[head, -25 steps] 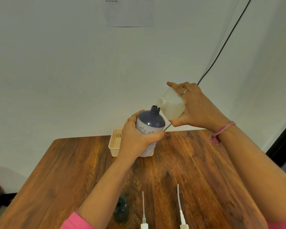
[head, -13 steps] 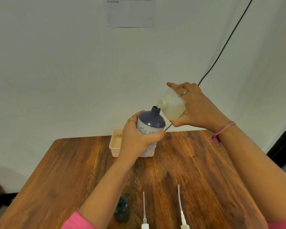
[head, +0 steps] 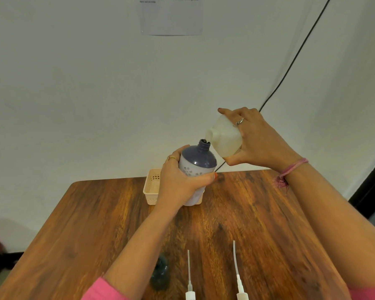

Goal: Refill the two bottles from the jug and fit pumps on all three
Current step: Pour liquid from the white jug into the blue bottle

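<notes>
My left hand (head: 180,182) grips a white bottle with a dark blue top (head: 198,163), held above the table with its open neck tilted to the right. My right hand (head: 258,139) holds a translucent white jug (head: 225,137) tipped to the left, its spout right at the bottle's neck. Two white pumps with long dip tubes lie near the table's front edge, one (head: 189,278) left of the other (head: 237,271). A dark bottle (head: 160,271) stands near the front, partly hidden by my left forearm.
A small cream perforated basket (head: 152,189) sits at the back of the wooden table (head: 95,224), behind my left hand. A black cable (head: 290,63) runs down the white wall. A paper sheet (head: 171,16) is stuck on the wall above.
</notes>
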The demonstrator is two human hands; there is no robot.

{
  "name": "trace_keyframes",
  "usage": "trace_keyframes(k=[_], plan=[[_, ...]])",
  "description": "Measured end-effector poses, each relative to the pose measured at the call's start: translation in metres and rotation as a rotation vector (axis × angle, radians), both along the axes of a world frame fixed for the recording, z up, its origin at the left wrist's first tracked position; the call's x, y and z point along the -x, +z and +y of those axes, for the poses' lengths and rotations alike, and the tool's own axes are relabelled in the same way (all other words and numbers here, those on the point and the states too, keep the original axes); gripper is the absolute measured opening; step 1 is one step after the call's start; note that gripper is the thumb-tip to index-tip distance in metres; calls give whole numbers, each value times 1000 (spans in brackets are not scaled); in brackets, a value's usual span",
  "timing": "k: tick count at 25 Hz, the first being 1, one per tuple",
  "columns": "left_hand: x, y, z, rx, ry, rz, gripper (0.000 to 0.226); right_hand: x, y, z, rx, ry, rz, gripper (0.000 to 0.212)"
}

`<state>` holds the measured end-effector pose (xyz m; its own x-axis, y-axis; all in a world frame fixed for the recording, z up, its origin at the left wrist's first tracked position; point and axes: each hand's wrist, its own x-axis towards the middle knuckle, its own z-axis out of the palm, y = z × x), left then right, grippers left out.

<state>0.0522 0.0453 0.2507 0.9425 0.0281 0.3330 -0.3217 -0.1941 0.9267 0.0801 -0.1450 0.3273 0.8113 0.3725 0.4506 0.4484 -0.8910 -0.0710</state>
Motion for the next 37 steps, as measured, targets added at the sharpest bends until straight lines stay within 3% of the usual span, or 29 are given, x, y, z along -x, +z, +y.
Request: trace_keyframes(k=[10, 23, 37], plan=[[-1, 0, 0, -11, -2, 9, 62, 0, 0, 0, 20, 0, -30, 109], [-2, -4, 0, -9, 27, 20, 81, -3, -1, -1, 43, 5, -55, 108], [-3, -7, 1, -8, 21, 28, 74, -2, 1, 1, 48, 8, -77, 107]])
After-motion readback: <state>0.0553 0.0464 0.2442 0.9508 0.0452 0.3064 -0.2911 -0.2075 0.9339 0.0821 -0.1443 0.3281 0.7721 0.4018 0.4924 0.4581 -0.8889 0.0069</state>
